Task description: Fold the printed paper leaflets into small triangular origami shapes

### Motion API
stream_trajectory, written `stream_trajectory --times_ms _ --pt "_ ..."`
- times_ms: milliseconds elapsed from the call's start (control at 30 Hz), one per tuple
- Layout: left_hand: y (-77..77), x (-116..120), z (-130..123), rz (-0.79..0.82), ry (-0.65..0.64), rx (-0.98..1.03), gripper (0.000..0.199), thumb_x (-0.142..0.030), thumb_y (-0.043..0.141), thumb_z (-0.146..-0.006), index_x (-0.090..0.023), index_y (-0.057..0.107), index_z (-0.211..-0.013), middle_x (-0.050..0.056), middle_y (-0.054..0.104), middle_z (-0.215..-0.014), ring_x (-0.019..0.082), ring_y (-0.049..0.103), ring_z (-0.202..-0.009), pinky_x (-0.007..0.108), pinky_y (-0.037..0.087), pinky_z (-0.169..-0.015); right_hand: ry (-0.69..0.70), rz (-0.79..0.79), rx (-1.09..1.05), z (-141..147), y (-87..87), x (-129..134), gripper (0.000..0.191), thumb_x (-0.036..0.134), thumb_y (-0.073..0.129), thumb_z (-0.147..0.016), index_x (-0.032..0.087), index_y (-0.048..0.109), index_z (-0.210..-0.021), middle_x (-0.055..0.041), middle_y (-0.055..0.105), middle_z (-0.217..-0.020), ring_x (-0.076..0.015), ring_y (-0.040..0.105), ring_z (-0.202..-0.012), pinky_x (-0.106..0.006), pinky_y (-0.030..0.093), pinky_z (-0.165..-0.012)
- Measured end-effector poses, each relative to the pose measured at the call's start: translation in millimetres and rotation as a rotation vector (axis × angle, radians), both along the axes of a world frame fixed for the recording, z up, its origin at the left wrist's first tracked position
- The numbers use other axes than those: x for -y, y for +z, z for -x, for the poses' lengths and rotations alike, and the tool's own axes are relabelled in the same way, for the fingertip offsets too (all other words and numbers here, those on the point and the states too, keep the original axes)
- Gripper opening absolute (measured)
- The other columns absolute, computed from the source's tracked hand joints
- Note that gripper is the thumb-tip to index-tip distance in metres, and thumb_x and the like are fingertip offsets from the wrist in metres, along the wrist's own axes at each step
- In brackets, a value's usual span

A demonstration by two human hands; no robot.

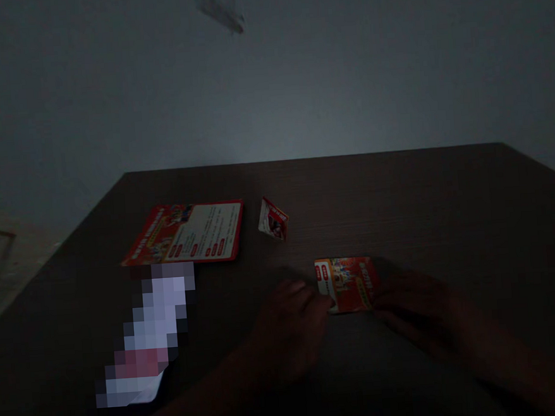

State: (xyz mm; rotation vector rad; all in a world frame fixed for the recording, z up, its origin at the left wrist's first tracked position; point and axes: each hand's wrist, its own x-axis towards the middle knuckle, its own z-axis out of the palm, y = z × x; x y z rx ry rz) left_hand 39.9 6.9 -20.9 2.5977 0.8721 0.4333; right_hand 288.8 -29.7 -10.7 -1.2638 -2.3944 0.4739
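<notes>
A small red and white printed leaflet [352, 284], apparently folded, lies on the dark table between my two hands. My left hand [293, 327] is closed with curled fingers, its thumb and fingertip at the leaflet's lower left corner. On the other side, my right hand [420, 309] has its thumb and fingers together at the leaflet's right edge. Dim light hides most finger detail. Beyond my left hand stands a small folded red and white paper [273, 219], its faces tilted up. Further left lies a larger flat red and white leaflet [203, 233], perhaps a stack.
A lit phone [155, 330], its screen blurred out, lies on the left of the table near my left forearm. The dark wooden table [400, 193] meets a grey wall [344, 70] at its far edge. A pale translucent object [220, 8] is on the wall above.
</notes>
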Motion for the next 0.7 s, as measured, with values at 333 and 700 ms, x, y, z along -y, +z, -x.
stream_trajectory --times_ms 333,700 --pt "-2.0 3.1 -5.2 0.186 0.172 0.099 0.037 -0.013 0.051 -0.083 -0.018 0.042 -0.119 0.007 0.059 -0.099 0.020 0.054 -0.087 0.037 0.042 -0.080 -0.346 0.290 -0.053 3.1 -4.2 -1.1 0.018 0.033 0.055 -0.084 0.023 0.065 -0.095 -0.0038 0.072 -0.085 -0.0189 0.068 -0.072 -0.030 0.054 -0.065" --pt "-4.1 7.6 -9.5 0.270 0.330 0.205 0.045 -0.015 0.058 -0.079 -0.020 0.040 -0.121 0.004 0.058 -0.091 0.020 0.053 -0.084 0.035 0.044 -0.075 -0.508 0.480 -0.090 12.7 -4.3 -2.4 0.031 0.046 0.052 -0.084 0.022 0.067 -0.096 -0.0008 0.072 -0.071 -0.0182 0.067 -0.057 -0.028 0.050 -0.052"
